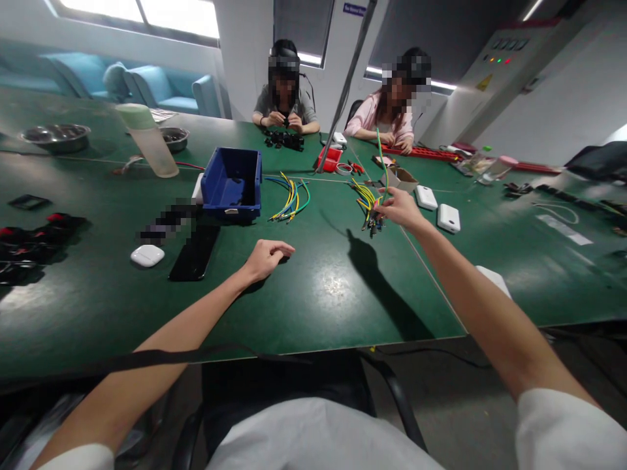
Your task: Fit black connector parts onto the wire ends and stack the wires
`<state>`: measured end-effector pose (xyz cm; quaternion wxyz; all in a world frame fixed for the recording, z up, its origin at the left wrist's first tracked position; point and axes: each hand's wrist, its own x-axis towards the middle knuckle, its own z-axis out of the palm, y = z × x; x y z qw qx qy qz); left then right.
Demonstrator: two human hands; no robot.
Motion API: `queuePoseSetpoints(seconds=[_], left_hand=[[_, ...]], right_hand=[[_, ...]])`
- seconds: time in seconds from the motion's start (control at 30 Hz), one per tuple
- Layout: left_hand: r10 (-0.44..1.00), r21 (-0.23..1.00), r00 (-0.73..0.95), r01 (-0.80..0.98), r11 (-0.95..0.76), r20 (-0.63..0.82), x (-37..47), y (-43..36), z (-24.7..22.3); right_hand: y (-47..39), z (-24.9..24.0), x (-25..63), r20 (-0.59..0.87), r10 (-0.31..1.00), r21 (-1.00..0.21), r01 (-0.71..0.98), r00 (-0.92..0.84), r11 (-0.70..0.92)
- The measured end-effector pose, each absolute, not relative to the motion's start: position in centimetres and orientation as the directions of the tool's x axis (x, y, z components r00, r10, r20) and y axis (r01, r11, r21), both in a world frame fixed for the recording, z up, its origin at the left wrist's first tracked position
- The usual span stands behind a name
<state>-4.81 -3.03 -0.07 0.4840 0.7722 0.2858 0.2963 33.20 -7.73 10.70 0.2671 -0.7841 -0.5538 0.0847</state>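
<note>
My right hand (396, 206) is closed in a pinch on a green wire (381, 153) that rises above the table. Beneath it lies a bundle of yellow wires (363, 192) with dark ends. My left hand (267, 258) rests on the green table (313, 294), its fingers curled together; whether anything is in them is hidden. Beyond my left hand lies a second group of yellow, blue and green wires (292, 198), to the right of a blue bin (232, 183).
A black phone (194, 253) and a white case (147, 256) lie at the left, with a frosted bottle (154, 147) behind. White boxes (448, 218) stand at the right. Two people sit across the table, near a red bin (329, 159) and a slanted pole (345, 91).
</note>
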Motion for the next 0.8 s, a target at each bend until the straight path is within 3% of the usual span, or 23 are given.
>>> queuePoseSetpoints(seconds=[0.37, 0.8], left_hand=[[0.669, 0.846, 0.711, 0.205, -0.492, 0.216, -4.9, -3.1, -0.1], [0.716, 0.854, 0.681, 0.273, -0.442, 0.153, -4.8, -3.2, 0.3]], right_hand=[[-4.4, 11.6, 37.6, -0.003, 0.935, -0.092, 0.931, 0.354, -0.352], [-3.2, 8.5, 38.9, -0.109, 0.861, -0.185, 0.841, 0.497, -0.509]])
